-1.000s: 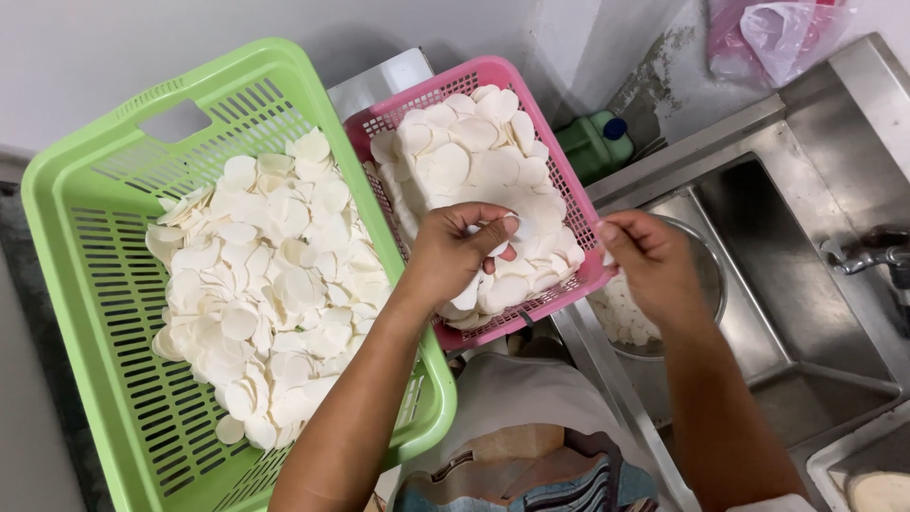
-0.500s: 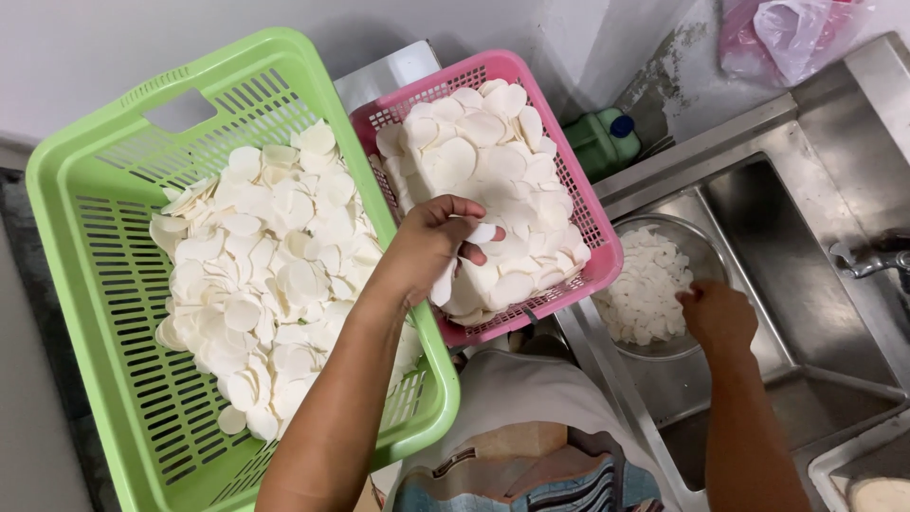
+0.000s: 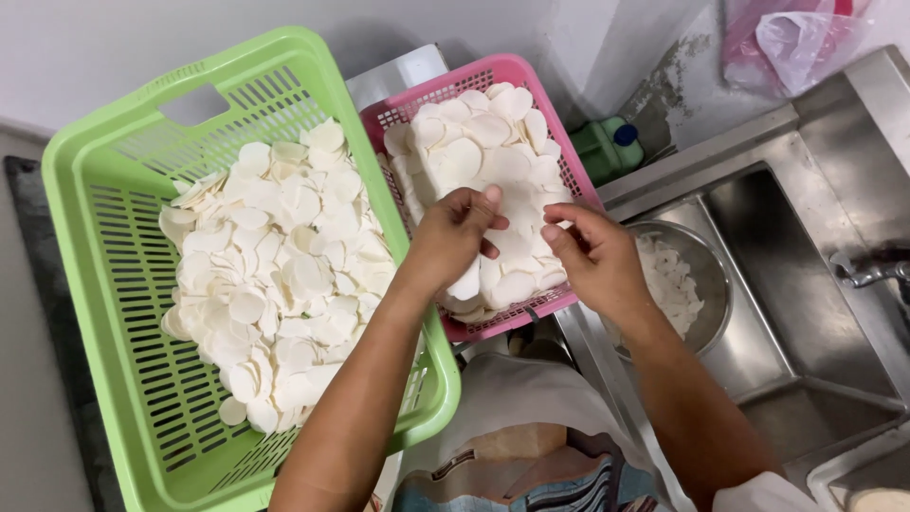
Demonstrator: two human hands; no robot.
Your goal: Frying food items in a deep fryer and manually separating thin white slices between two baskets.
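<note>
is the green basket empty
No, the green basket holds a wide heap of white round slices spread across its floor.

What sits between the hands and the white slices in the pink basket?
Nothing visible. Both the left hand and right hand are over the pink basket, right at the slices; the left hand has a stack in its fingers.

Left hand [image 3: 453, 239] curled, fingers bent inward — right hand [image 3: 592, 261] beside it, fingers half-bent; both forearms extended forward
</note>
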